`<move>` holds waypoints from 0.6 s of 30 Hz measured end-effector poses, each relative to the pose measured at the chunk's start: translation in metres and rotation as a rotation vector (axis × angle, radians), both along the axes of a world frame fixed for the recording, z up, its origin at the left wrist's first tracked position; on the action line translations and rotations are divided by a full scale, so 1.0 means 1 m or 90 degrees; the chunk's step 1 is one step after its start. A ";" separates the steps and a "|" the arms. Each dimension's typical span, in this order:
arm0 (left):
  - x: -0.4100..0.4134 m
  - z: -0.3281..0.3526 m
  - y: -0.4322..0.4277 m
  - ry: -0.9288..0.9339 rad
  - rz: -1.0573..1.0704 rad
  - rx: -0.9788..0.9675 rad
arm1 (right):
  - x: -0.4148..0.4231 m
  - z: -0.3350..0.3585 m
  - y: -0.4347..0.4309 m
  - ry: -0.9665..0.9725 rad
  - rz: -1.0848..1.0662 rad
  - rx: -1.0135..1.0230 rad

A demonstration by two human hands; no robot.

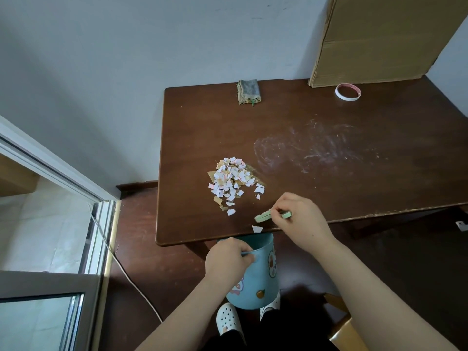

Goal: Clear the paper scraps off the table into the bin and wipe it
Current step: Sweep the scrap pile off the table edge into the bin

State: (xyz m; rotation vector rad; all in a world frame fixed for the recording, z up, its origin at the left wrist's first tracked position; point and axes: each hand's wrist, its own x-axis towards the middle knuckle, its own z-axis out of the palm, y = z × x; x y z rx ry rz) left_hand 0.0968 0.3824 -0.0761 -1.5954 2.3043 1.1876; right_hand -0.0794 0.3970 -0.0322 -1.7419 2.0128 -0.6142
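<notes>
A heap of torn white, pink and brown paper scraps (231, 179) lies on the dark wooden table (316, 117) near its front left corner. One loose scrap (257, 229) sits at the front edge. My right hand (301, 216) grips a small green brush (263, 217) just right of the heap, low over the tabletop. My left hand (228, 259) holds the rim of a light blue bin (260, 279) with cartoon stickers, kept just below the table's front edge.
A folded grey-green cloth (249, 91) lies at the table's back edge. A roll of tape (348, 91) and a leaning cardboard box (385, 39) are at the back right. White smears (316, 148) mark the middle. A chair (347, 328) stands at the lower right.
</notes>
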 end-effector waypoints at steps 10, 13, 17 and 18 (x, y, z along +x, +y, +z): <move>-0.002 0.001 -0.001 -0.002 0.004 -0.006 | -0.008 -0.005 -0.007 -0.028 -0.008 -0.080; -0.002 0.001 -0.001 -0.009 0.002 -0.002 | -0.018 -0.013 -0.022 -0.001 -0.067 -0.126; -0.003 0.000 0.000 -0.011 -0.002 -0.004 | -0.018 -0.023 -0.033 0.032 -0.046 -0.094; -0.003 0.001 -0.001 -0.010 -0.003 -0.004 | -0.016 -0.024 -0.032 0.038 -0.036 -0.085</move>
